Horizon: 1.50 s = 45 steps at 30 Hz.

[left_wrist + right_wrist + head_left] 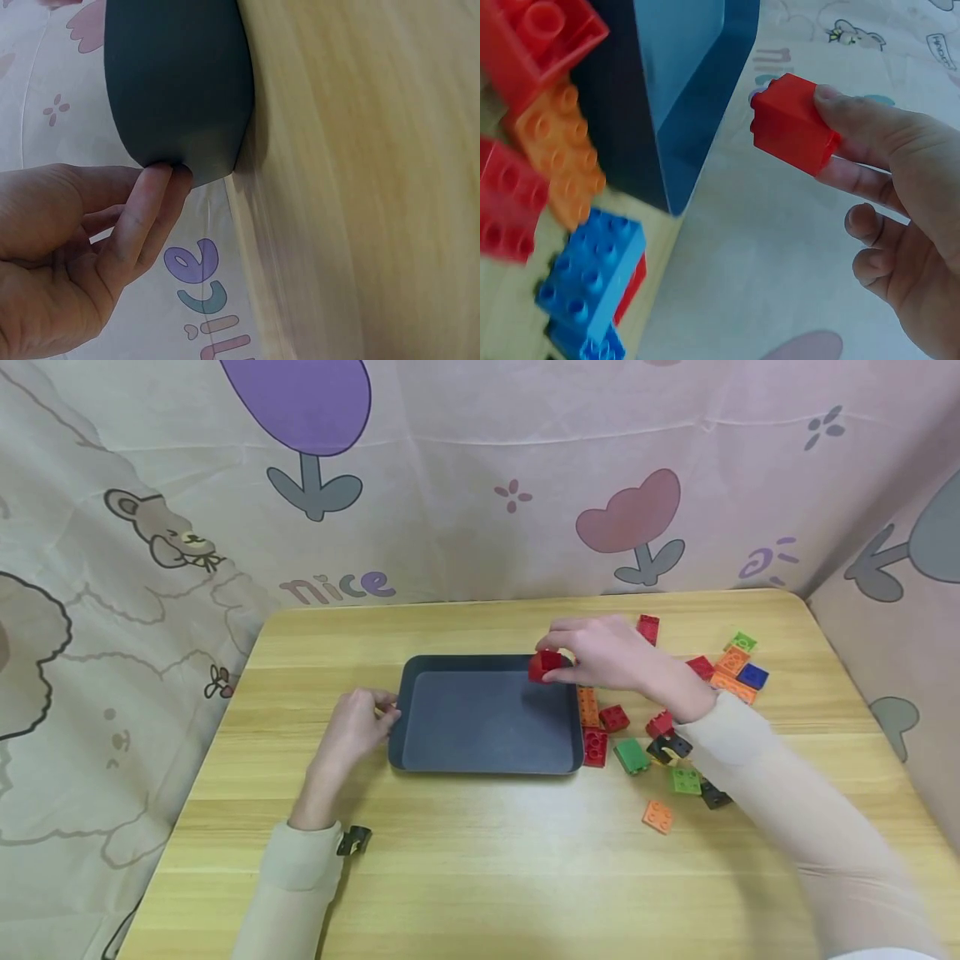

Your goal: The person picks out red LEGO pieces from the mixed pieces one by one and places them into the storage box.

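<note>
A dark blue-grey rectangular tray (pixel 487 727) lies flat in the middle of the table. At its left side, my left hand (pixel 352 722) pinches the rim; the left wrist view shows thumb and fingertips meeting at the tray's corner (pixel 176 97). My right hand (pixel 607 653) holds a red toy building brick (pixel 542 667) above the tray's far right corner. Seen in the right wrist view, the thumb and a finger pinch the red brick (pixel 791 127) by one end, studs facing away from the palm. The other fingers curl loosely below it.
Along the tray's right side lie an orange brick (pixel 588 707) and a red brick (pixel 595 747). Several more bricks, among them a green one (pixel 632 756) and an orange one (pixel 657 817), are scattered to the right. Patterned cloth (pixel 465 485) hangs behind the wooden table (pixel 480 868).
</note>
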Tool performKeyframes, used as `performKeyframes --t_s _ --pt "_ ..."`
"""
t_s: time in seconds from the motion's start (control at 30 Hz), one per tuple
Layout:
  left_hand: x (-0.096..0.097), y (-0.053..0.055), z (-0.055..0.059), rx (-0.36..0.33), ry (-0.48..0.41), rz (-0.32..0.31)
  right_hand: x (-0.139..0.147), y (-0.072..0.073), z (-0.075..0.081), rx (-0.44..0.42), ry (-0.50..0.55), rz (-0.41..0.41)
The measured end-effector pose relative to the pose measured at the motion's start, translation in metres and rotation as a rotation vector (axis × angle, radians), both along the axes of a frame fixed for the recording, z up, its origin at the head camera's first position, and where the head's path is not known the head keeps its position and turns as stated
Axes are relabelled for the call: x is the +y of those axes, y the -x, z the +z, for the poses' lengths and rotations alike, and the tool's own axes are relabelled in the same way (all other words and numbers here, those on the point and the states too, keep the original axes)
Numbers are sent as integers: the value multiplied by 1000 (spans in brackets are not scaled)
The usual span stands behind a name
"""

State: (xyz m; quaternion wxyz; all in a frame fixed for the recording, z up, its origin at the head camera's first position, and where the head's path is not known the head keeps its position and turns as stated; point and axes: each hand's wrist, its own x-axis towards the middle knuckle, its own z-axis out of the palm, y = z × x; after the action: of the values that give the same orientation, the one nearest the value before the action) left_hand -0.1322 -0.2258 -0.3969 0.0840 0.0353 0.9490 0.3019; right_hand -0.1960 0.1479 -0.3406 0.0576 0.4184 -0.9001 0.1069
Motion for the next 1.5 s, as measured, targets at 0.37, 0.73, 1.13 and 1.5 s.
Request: performKeyframes --t_s 0.37,0.73,1.13,1.5 --pt "1 0 1 -8 10 9 -39 7 -4 -25 -19 15" --pt "2 0 1 4 25 -2 -76 15 -10 -74 -93 38" --pt "3 -1 2 6 34 -1 -110 25 -10 -138 -137 84" --pt "2 0 1 5 30 -6 -145 37 -20 -142 -255 79"
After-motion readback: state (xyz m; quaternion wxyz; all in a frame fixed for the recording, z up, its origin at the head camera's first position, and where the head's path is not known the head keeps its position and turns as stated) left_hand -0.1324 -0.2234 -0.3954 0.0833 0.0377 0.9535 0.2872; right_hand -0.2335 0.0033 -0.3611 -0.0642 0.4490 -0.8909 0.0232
